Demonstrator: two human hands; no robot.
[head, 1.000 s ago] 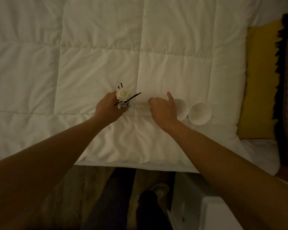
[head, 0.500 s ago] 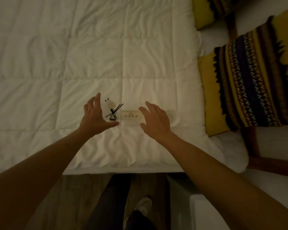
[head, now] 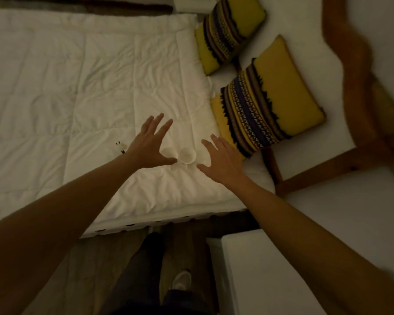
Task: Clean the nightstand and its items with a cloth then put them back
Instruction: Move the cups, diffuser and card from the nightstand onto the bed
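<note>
Two small white cups lie on the white duvet (head: 100, 98): one cup (head: 188, 155) shows between my hands, the other cup (head: 167, 152) is partly hidden behind my left thumb. My left hand (head: 149, 147) hovers over the cups with fingers spread and holds nothing. My right hand (head: 221, 160) is open just right of the cups, palm down, empty. A little white flower ornament with black sticks (head: 121, 147) peeks out left of my left wrist. The white nightstand top (head: 259, 269) sits at the lower right, beside the bed.
Two yellow patterned pillows (head: 266, 108) (head: 228, 30) lie at the head of the bed, right of my hands. A wooden headboard (head: 350, 92) runs along the right. My legs and a shoe (head: 180, 280) stand on the floor between bed and nightstand.
The view has swung right toward the pillows. Both hands let go of the ornament and the small box, opened, and moved right over the two cups.
</note>
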